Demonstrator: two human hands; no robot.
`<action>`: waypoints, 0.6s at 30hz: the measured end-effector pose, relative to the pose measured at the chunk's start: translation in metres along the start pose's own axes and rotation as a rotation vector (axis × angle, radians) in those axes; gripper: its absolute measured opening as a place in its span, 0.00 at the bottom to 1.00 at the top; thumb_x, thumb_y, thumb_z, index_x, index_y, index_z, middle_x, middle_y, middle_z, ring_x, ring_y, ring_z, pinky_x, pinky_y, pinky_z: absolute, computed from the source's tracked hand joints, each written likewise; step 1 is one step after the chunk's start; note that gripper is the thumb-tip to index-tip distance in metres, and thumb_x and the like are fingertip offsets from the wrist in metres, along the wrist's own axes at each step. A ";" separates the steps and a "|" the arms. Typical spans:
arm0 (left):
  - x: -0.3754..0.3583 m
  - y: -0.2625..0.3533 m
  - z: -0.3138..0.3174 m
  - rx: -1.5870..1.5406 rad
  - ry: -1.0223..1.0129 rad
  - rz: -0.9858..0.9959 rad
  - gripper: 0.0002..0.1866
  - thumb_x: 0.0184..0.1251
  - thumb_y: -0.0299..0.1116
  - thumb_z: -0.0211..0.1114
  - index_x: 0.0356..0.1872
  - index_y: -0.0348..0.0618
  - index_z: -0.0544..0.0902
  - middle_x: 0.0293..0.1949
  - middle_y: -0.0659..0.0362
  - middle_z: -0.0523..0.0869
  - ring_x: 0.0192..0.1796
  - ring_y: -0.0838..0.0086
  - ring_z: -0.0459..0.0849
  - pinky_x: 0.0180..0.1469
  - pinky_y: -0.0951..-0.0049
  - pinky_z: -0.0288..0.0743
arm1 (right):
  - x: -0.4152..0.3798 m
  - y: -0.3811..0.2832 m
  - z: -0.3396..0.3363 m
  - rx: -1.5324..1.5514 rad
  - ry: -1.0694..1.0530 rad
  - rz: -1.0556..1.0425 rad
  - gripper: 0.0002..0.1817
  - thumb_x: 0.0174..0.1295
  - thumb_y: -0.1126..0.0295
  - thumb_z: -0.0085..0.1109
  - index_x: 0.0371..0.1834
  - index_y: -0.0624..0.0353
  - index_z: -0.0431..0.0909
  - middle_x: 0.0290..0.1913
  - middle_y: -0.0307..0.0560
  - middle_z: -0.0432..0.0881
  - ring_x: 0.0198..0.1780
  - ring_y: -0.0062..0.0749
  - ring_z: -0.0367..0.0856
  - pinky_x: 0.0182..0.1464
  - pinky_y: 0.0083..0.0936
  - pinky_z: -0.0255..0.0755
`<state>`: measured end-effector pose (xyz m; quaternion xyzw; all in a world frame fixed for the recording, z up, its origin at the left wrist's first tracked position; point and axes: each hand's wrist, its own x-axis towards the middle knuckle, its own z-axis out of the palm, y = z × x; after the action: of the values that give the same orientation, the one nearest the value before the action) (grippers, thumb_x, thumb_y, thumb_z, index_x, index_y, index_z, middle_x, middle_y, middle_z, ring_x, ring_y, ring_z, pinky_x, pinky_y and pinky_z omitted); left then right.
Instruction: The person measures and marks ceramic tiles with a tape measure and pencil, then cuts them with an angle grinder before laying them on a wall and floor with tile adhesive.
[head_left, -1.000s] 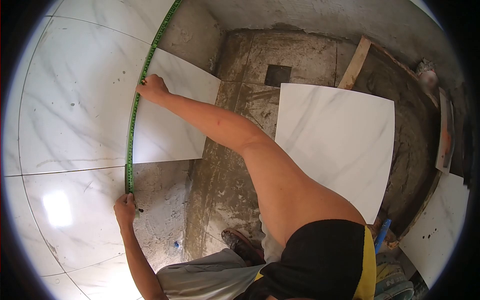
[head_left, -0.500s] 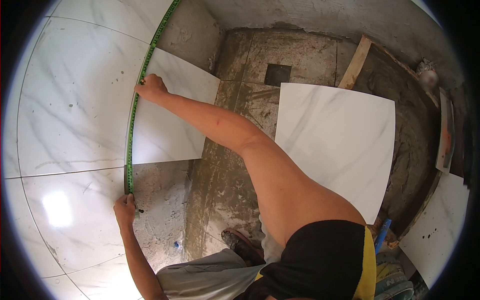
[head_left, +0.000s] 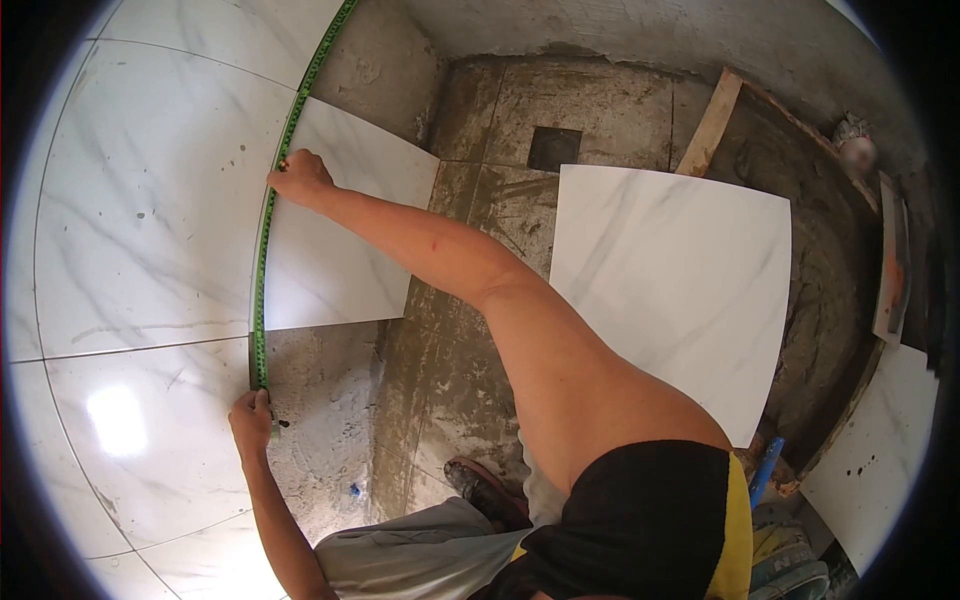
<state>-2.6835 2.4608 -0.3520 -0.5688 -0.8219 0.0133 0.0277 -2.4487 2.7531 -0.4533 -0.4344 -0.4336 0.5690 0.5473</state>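
Note:
A long green measuring tape with dark markings runs along the edge between the white marbled floor tiles and a lower area. My left hand is closed on the tape's lower end, beside bare rough concrete. Farther up, my right hand pinches the tape over a white tile piece; a small dark and orange thing shows at its fingertips, too small to name. The tape's upper end runs out of view at the top.
A large white tile lies on the stained floor, right of my right arm. Behind it are a square drain, a wooden strip and a frame of wet mortar. A blue handle stands at the lower right.

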 end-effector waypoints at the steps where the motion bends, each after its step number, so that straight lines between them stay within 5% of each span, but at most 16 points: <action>1: 0.001 -0.001 0.000 0.000 0.000 0.000 0.16 0.68 0.38 0.59 0.31 0.32 0.83 0.24 0.43 0.82 0.30 0.51 0.83 0.37 0.57 0.73 | 0.001 0.001 0.000 0.011 -0.005 -0.006 0.15 0.49 0.60 0.63 0.26 0.63 0.80 0.31 0.54 0.86 0.38 0.46 0.86 0.44 0.37 0.79; 3: 0.004 -0.006 0.002 0.000 -0.007 0.019 0.15 0.68 0.37 0.59 0.31 0.33 0.83 0.24 0.43 0.82 0.30 0.51 0.83 0.37 0.57 0.73 | 0.002 0.003 0.002 0.023 -0.010 -0.011 0.15 0.49 0.60 0.63 0.26 0.63 0.80 0.31 0.55 0.86 0.38 0.46 0.86 0.43 0.38 0.79; 5: 0.004 -0.009 0.003 0.007 0.002 0.033 0.15 0.68 0.37 0.59 0.30 0.33 0.83 0.24 0.43 0.83 0.30 0.50 0.83 0.37 0.57 0.73 | 0.004 0.005 0.005 0.022 0.052 -0.063 0.17 0.49 0.60 0.63 0.19 0.65 0.76 0.23 0.52 0.82 0.27 0.38 0.82 0.33 0.35 0.76; 18: 0.005 -0.007 0.004 0.019 0.001 0.034 0.16 0.67 0.38 0.59 0.29 0.34 0.83 0.23 0.43 0.82 0.30 0.49 0.84 0.37 0.56 0.73 | 0.008 0.007 0.006 -0.005 0.053 -0.061 0.16 0.49 0.61 0.63 0.19 0.64 0.75 0.23 0.51 0.81 0.27 0.36 0.82 0.33 0.34 0.75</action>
<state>-2.6924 2.4625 -0.3550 -0.5824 -0.8120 0.0216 0.0332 -2.4560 2.7607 -0.4586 -0.4373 -0.4334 0.5391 0.5747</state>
